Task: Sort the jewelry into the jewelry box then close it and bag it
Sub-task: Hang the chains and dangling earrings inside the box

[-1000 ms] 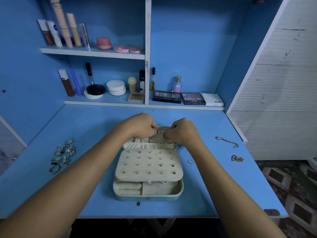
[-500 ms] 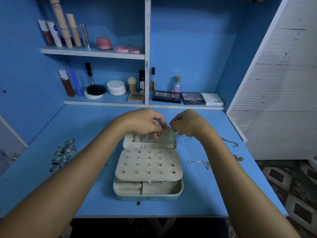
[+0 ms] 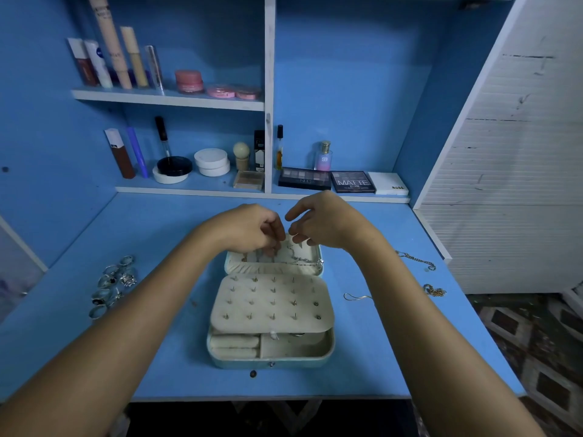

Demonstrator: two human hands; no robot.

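The cream jewelry box (image 3: 270, 357) lies open in the middle of the blue desk, its stud panel (image 3: 271, 302) folded over the base. A silver chain (image 3: 304, 260) drapes across the lid pocket (image 3: 249, 268) to its right edge. My left hand (image 3: 252, 228) curls down into the lid, fingertips pinched at the chain's upper end. Just right of it, my right hand (image 3: 328, 222) hovers over the lid's far edge with fingers apart and nothing in them. Several rings (image 3: 110, 285) lie at the left. Loose chains (image 3: 416, 260), a gold piece (image 3: 434, 291) and a silver necklace (image 3: 356, 297) lie at the right.
Two shelves behind the desk hold cosmetics: tubes (image 3: 110, 58), pink jars (image 3: 189, 81), white jars (image 3: 211, 161), a perfume bottle (image 3: 324, 156) and palettes (image 3: 353, 182). A white slatted panel (image 3: 504, 184) stands at the right. The desk's front edge (image 3: 268, 397) is near me.
Both hands have lifted slightly from the lid. The right hand has let go and spread its fingers, and the silver chain now lies across the lid pocket.
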